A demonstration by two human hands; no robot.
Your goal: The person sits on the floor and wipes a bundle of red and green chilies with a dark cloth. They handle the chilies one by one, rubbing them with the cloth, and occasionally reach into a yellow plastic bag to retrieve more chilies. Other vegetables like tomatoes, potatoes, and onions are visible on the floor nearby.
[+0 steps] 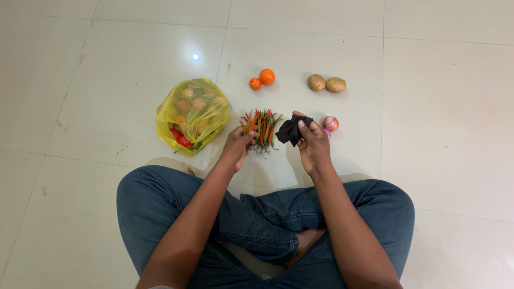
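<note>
Yellow bag (194,113) sat stuffed with veggies, left hand (237,147) pinched chillies (261,128), right hand (314,145) clamped a black cloth (289,130), floor (439,134) open around.

Floor (439,96): large glossy off-white tiles, thin grey grout lines (382,107) crossing at right angles. Scattered small scuffs and stains at left. One bright ceiling-light reflection (195,56) near upper middle. No walls or furniture visible.
</note>
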